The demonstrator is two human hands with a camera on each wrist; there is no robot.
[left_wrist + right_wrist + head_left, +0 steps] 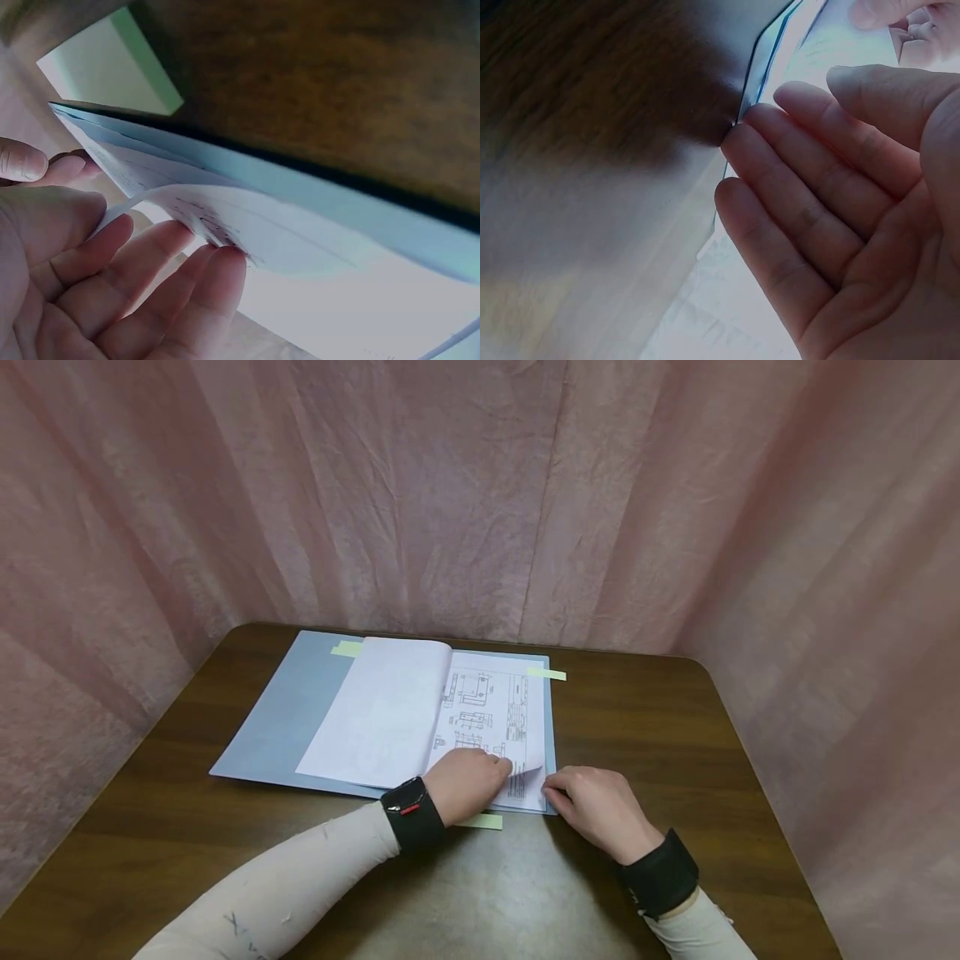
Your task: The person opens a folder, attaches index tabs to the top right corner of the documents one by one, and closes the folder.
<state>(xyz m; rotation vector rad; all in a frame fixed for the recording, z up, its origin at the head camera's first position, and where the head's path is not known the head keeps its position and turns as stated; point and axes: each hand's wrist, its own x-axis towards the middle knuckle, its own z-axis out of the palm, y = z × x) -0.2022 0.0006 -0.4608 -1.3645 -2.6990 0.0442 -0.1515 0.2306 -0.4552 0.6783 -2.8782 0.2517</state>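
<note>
A light blue folder (281, 710) lies spread out on the table, with a stack of white sheets on its right part. One sheet (382, 710) is turned over to the left, blank side up. The sheet with technical drawings (480, 693) shows beside it. My left hand (465, 783) pinches that sheet near its lower right corner between thumb and index finger, and the corner curls up in the left wrist view. At the folder's lower right corner is my right hand (600, 806); its fingertips (739, 142) touch the edge, with the thumb apart from them.
Pale green sticky strips stick out from the folder: one at the upper left (347, 648), one at the upper right (547, 674) and one at the bottom edge (483, 821). Brown wood table (637, 718) surrounds the folder. Pink curtains (465, 502) hang behind and at both sides.
</note>
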